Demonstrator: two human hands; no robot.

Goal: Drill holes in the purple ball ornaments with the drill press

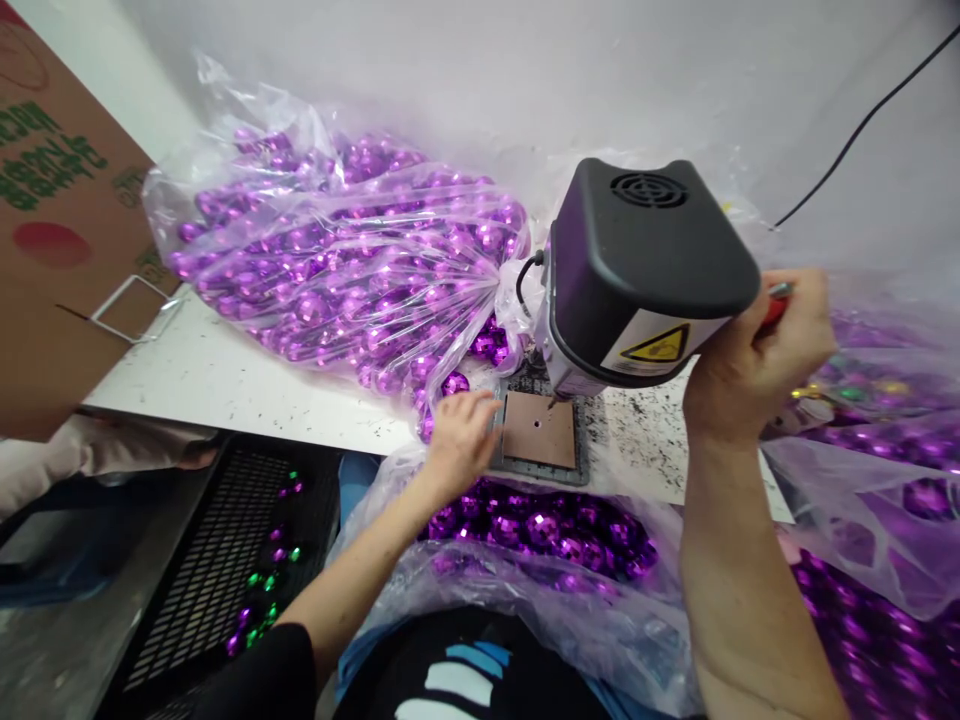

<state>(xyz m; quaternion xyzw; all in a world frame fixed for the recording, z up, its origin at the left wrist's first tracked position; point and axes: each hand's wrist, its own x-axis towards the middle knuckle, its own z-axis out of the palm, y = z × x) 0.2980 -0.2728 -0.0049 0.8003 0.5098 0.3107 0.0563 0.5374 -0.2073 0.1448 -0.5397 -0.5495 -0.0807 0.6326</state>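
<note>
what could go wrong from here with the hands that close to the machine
Pinched fingers: the left hand is right beside the brown plate under the black machine, which bears a yellow warning sign, while the right hand holds a red handle. If the head came down, fingers might get caught.

Spilling: the purple balls in the open bag at the lap could tumble out if it shifts.

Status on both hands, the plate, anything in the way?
Right hand gripping red handle on black machine. Left hand beside brown plate, hold unclear. Bagged purple balls close by; dark flecks litter table.
</note>
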